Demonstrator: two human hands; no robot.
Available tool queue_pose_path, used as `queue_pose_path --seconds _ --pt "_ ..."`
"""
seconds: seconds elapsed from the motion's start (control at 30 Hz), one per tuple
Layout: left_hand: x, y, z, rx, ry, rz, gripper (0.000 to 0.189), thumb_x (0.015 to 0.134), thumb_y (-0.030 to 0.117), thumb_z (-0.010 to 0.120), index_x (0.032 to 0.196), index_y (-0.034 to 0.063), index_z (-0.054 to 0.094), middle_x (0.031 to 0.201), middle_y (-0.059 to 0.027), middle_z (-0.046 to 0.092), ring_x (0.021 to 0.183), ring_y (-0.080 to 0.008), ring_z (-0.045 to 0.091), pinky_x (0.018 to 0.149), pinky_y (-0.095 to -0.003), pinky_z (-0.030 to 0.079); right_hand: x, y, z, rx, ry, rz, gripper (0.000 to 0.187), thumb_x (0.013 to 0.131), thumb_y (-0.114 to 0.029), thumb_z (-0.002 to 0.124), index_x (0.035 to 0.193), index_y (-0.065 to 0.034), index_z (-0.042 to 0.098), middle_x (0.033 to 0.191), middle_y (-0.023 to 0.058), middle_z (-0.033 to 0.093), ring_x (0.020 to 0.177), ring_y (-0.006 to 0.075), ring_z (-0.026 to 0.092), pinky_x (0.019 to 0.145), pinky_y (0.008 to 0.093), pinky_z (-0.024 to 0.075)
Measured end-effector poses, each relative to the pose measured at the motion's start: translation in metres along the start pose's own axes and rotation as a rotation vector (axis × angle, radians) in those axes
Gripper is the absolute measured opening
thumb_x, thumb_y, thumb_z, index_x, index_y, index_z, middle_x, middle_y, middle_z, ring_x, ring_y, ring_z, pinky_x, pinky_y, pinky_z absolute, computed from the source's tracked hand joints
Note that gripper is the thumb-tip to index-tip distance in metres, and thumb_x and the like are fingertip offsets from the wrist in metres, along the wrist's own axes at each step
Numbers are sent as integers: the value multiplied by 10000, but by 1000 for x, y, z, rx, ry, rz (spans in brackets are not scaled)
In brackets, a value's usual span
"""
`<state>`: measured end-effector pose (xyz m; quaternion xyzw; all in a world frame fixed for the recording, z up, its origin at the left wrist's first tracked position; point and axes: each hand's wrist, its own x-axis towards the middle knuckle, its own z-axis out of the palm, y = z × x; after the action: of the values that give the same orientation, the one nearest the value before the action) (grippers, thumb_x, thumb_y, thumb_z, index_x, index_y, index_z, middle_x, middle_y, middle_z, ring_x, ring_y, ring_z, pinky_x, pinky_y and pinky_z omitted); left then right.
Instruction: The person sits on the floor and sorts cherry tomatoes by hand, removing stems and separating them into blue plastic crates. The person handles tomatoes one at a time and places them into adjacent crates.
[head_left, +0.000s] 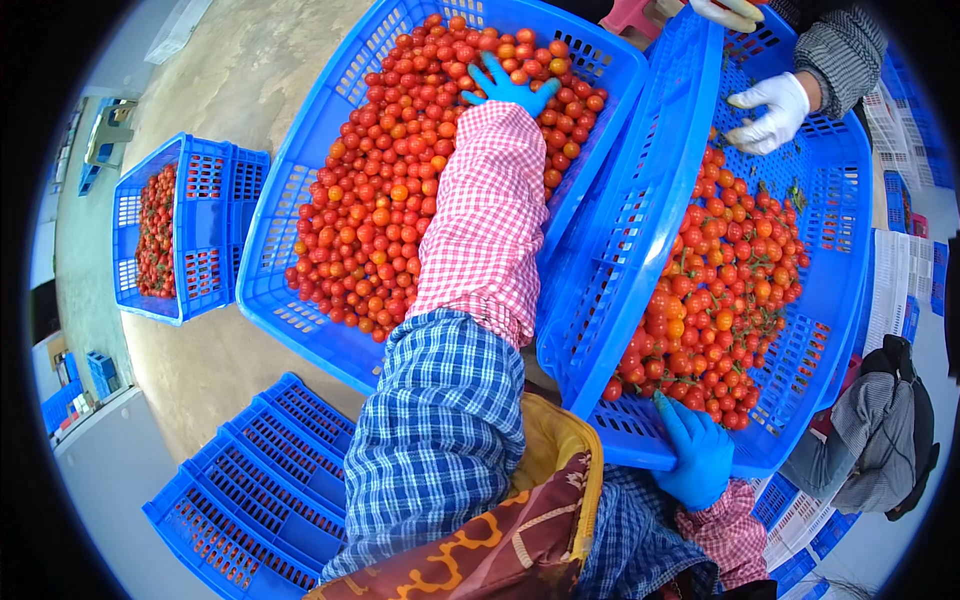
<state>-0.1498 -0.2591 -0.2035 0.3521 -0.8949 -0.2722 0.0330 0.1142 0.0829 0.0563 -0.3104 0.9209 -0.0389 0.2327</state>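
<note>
My left hand (510, 86), in a blue glove, lies with fingers spread on red and orange cherry tomatoes (382, 187). These fill much of a blue slatted plastic crate (300, 262). To the right stands a second blue crate (795, 390), tilted, its near side wall raised beside the first. More cherry tomatoes (712, 300) lie in it, some with green stems. My right hand (697, 450), also blue-gloved, grips the near rim of that second crate, its fingers reaching over towards the fruit.
A co-worker's white-gloved hand (772, 112) is over the second crate's far end; another gloved hand (727, 11) is at its rim. Stacked blue crates (202, 225) with tomatoes stand left, more crates (262, 487) lower left. A person in grey (877, 427) is at right.
</note>
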Motion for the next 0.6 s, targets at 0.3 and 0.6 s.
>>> queue_pose_path --seconds 0.3,0.6 --pt "-99 -77 -20 290 -223 812 540 711 516 527 1207 333 420 1332 -56 288 1241 -381 172 955 -597 132 -5 -1 2 -16 -18 37 728 574 -210 638 1257 -162 391 1077 85 532 851 262 538 680 365 461" --pt "-167 -190 -136 569 -501 642 617 668 612 512 1222 367 394 1330 -98 301 1264 -318 184 954 -622 113 -12 0 10 -58 101 8 702 597 -233 670 1247 -179 410 1007 86 567 790 254 556 658 355 469"
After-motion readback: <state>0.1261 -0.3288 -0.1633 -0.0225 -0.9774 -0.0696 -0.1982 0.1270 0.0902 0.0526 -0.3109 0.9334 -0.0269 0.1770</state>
